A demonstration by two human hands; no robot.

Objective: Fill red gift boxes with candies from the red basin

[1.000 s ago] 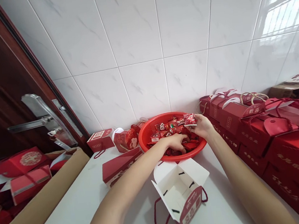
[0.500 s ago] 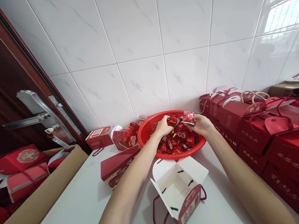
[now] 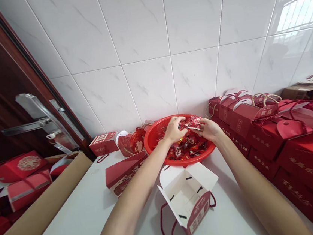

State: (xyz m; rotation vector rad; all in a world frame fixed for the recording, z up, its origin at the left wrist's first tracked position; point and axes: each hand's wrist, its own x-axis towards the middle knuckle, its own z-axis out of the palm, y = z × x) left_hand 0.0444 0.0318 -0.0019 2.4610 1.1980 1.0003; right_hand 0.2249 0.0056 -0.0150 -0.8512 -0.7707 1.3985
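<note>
Wrapped candies (image 3: 190, 142), mostly red with some gold and white print, fill a red plastic basket (image 3: 152, 148) against the wall. Over its middle is my left hand (image 3: 175, 130), its fingers curled round a red wrapped candy (image 3: 183, 123) that they partly hide. At the basket's right side my right hand (image 3: 210, 130) pinches a red-and-white packet (image 3: 196, 122), held above the candies. Between my forearms stands an open gift box (image 3: 188, 200), red outside and white inside, with flaps spread and dark red cord handles. No candy shows inside it.
A closed red box (image 3: 123, 172) lies left of the basket, with more red boxes (image 3: 104, 143) behind. Stacked red gift boxes (image 3: 268, 135) line the right side. A carton (image 3: 74, 168) of red boxes stands at the left, by a door handle (image 3: 30, 126).
My left hand has shifted slightly right, closer to my right hand, and its fingers have changed their curl. My right hand keeps the packet, now a little lower. The open box stays put.
</note>
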